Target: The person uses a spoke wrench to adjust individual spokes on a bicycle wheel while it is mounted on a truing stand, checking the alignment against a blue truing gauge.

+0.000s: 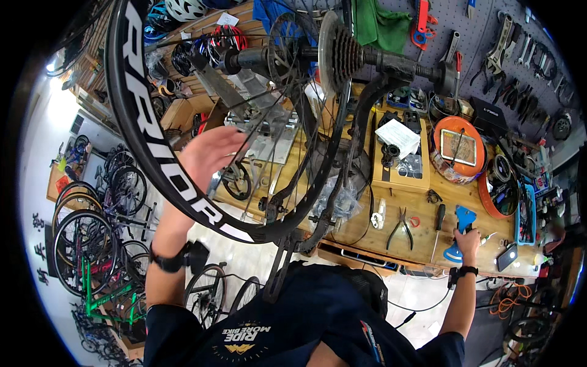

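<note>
Wheel rim point(156, 158) near open left fingers point(227, 139), blue tool point(465, 216) gripped within right fingers point(461, 236)

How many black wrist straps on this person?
2: one black wrist strap just below the left hand, another just below the right hand, which grips a blue tool. None look hidden.

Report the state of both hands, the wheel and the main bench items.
Left hand, open, seemingly empty
Right hand, closed around blue tool
Blue tool, held
Bicycle wheel, mounted in truing stand
Pliers, handles spread
Screwdriver, lying down
Cardboard box, open
Green cloth, hanging
</note>
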Demonstrator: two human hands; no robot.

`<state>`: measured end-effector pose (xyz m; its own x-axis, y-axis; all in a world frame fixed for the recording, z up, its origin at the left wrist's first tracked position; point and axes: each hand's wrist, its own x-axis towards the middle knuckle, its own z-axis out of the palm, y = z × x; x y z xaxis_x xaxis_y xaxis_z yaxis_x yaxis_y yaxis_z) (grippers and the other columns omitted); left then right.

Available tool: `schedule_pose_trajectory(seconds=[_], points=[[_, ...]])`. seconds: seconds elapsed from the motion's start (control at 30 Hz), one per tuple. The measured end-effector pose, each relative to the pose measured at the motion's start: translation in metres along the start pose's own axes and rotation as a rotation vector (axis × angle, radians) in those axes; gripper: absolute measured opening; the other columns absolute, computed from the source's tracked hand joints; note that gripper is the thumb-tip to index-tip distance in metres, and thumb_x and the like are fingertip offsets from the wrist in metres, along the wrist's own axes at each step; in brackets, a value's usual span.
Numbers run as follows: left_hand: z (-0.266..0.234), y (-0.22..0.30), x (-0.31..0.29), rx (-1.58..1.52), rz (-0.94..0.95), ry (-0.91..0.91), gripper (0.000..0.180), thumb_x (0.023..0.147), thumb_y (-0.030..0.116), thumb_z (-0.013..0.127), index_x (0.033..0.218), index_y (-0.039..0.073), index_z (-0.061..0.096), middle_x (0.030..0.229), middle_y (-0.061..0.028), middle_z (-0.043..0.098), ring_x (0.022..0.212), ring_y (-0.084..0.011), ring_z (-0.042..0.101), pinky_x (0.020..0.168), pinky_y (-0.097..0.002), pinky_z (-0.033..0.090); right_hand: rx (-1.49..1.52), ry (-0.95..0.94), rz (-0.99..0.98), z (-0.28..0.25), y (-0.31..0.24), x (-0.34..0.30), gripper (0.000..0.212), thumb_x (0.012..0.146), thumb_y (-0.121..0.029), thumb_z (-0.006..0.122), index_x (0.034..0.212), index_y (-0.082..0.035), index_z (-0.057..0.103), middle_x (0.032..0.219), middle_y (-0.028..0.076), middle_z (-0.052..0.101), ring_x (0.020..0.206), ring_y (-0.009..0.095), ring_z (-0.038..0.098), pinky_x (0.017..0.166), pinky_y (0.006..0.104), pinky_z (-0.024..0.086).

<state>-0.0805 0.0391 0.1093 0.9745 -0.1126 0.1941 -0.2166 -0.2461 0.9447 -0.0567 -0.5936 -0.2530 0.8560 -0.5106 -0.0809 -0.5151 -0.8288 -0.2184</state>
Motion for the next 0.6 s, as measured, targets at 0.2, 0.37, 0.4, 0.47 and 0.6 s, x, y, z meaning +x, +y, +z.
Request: schedule_pose_trajectory(seconds=[0.2, 0.37, 0.4, 0.47, 0.6], points=[[0.037, 0.016, -0.052, 0.015, 0.467, 0.075, 0.073, 0.08, 0.041, 0.079, 0.124, -0.01, 0.052, 0.119, -0.0188, 0.058, 0.108, -0.0259, 0.058, 0.095, -0.0386, 0.044, 0.581, 0.004, -0.612, -0.118, -0.127, -0.067, 0.055, 0.065, -0.019, 0.079, 0.111, 0.004, 0.059, 0.093, 0.018, 0.065, 0.082, 0.032, 0.064, 0.077, 0.0397, 0.052], [0.045, 0.009, -0.055, 0.237, 0.341, 0.087, 0.044, 0.072, 0.018, 0.084, 0.106, -0.003, 0.065, 0.101, -0.0109, 0.065, 0.092, -0.0207, 0.063, 0.082, -0.0307, 0.046, 0.452, 0.069, -0.824, -0.155, -0.212, -0.11, 0.07, 0.06, -0.021, 0.082, 0.118, 0.005, 0.055, 0.102, 0.019, 0.056, 0.093, 0.037, 0.061, 0.081, 0.0421, 0.051], [0.045, 0.004, -0.053, 0.373, 0.381, 0.034, 0.039, 0.071, 0.014, 0.085, 0.101, -0.001, 0.067, 0.096, -0.0096, 0.066, 0.087, -0.0204, 0.064, 0.078, -0.03, 0.048, 0.45, 0.075, -0.842, -0.157, -0.219, -0.116, 0.072, 0.059, -0.022, 0.082, 0.12, 0.005, 0.053, 0.103, 0.019, 0.055, 0.095, 0.037, 0.06, 0.082, 0.0421, 0.051], [0.056, -0.005, -0.055, 0.462, 0.317, -0.003, 0.033, 0.071, 0.009, 0.082, 0.098, 0.002, 0.065, 0.09, -0.0082, 0.067, 0.087, -0.0213, 0.064, 0.08, -0.0353, 0.049, 0.442, 0.056, -0.85, -0.159, -0.223, -0.122, 0.076, 0.059, -0.023, 0.083, 0.122, 0.005, 0.052, 0.105, 0.019, 0.054, 0.097, 0.037, 0.059, 0.083, 0.042, 0.051], [0.06, -0.042, -0.052, 0.695, 0.406, -0.08, 0.034, 0.067, 0.013, 0.084, 0.095, 0.003, 0.067, 0.088, -0.0061, 0.067, 0.079, -0.0254, 0.064, 0.075, -0.0374, 0.049, 0.42, 0.033, -0.852, -0.139, -0.213, -0.128, 0.079, 0.059, -0.023, 0.083, 0.125, 0.006, 0.05, 0.108, 0.019, 0.052, 0.098, 0.037, 0.058, 0.085, 0.0414, 0.05]])
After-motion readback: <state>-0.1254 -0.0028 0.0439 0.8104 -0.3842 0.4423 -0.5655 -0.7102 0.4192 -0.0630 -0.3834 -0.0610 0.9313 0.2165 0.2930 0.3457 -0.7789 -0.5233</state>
